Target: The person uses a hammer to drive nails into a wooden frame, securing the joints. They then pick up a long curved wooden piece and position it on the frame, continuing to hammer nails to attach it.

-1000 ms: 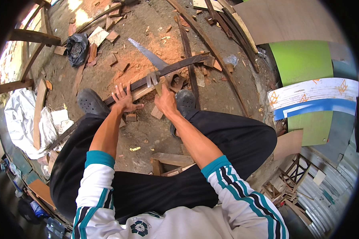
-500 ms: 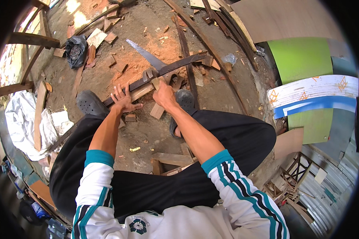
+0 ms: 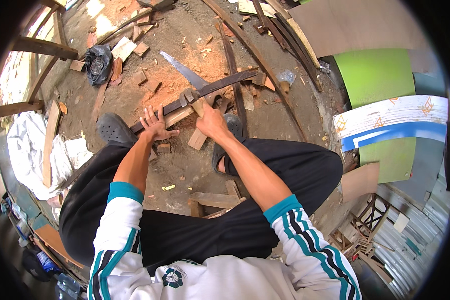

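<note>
My left hand lies with fingers spread on a long dark wooden bar, pressing near its lower left end. My right hand is closed around the pale wooden handle of a hammer. The hammer's dark head is over the bar, just right of my left fingers; whether it touches the wood I cannot tell. Under the bar is a lighter strip of wood. A handsaw lies beyond the bar, blade pointing up and left, its brown handle partly hidden by the bar and my right hand.
My feet, in dark clogs, flank the work. Orange sawdust and wood offcuts cover the ground ahead. A black plastic bag and white sacking are at left. Long timbers lie at right, near green panels.
My right hand and the hammer have shifted slightly to the right, with the elbow further out. My left hand stays on the bar.
</note>
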`<move>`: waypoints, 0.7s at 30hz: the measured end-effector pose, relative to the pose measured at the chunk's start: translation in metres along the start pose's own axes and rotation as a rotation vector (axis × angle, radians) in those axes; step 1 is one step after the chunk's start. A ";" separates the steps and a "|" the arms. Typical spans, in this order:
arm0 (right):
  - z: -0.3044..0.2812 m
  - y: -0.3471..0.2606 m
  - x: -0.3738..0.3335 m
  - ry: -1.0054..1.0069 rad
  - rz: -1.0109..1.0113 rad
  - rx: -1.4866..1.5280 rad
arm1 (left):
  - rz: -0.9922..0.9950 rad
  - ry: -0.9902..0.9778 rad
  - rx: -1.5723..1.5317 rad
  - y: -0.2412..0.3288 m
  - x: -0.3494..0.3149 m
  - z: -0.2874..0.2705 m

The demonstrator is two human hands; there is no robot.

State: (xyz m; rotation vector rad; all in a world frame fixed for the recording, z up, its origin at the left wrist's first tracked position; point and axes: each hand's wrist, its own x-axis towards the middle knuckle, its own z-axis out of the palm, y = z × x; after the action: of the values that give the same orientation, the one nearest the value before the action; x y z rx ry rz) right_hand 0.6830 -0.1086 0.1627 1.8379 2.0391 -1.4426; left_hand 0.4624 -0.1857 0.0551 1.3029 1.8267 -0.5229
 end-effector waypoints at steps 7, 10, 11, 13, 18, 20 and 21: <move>-0.063 0.001 -0.007 0.288 -0.163 0.020 | -0.012 -0.022 0.012 0.003 0.003 -0.004; -0.034 0.002 -0.004 0.370 -0.203 0.181 | -0.009 -0.005 -0.013 -0.004 -0.001 -0.001; -0.023 0.000 -0.002 0.372 -0.242 0.204 | -0.009 0.000 -0.018 -0.007 -0.002 0.000; 0.000 0.005 0.003 0.380 -0.305 0.251 | 0.002 -0.005 -0.021 -0.004 0.000 0.000; 0.026 0.034 0.034 0.001 0.032 0.058 | 0.031 -0.005 -0.044 0.002 -0.003 -0.003; 0.014 0.023 0.032 -0.043 0.060 0.057 | 0.036 0.002 -0.055 -0.003 0.000 -0.003; 0.001 0.016 0.030 -0.062 0.074 0.057 | 0.039 0.009 -0.057 -0.005 0.001 -0.002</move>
State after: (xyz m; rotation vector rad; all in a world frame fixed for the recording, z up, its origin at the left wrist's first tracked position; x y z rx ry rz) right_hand 0.6861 -0.0889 0.1351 1.8439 1.9005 -1.5333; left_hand 0.4570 -0.1853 0.0547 1.3021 1.8071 -0.4412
